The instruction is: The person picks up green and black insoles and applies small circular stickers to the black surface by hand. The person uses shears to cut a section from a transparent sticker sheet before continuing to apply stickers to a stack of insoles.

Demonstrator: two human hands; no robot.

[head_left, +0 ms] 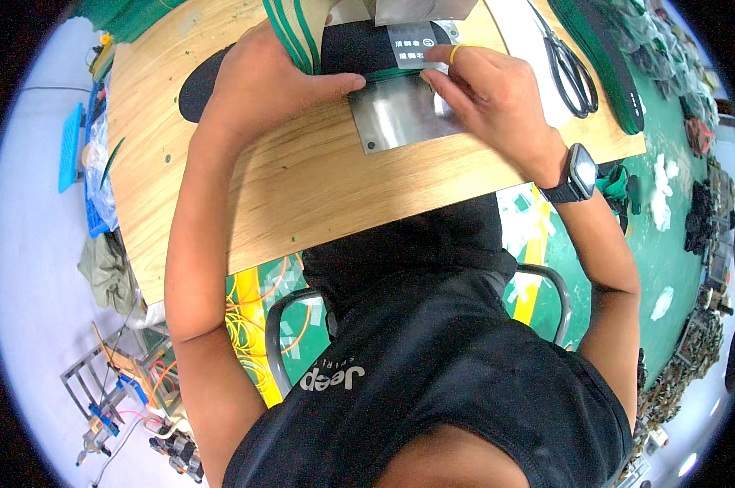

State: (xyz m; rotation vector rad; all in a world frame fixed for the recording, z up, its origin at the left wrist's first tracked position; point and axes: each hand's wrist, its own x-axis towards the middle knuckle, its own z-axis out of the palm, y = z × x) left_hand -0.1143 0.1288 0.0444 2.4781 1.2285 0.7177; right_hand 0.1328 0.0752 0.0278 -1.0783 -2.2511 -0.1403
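Bright light falls across the bench, with glare on the metal plate and watch; fisheye edges bend, fading into grainy black corners.

Way through: wood tabletop, body side of right fingers. Obstacles: metal block just beyond them, scissors off to their right.

Grey label: rows of white characters, round emblem | black shirt, chest: large white lettering, smaller line beside it | dark curved piece: tiny pale marks, unreadable
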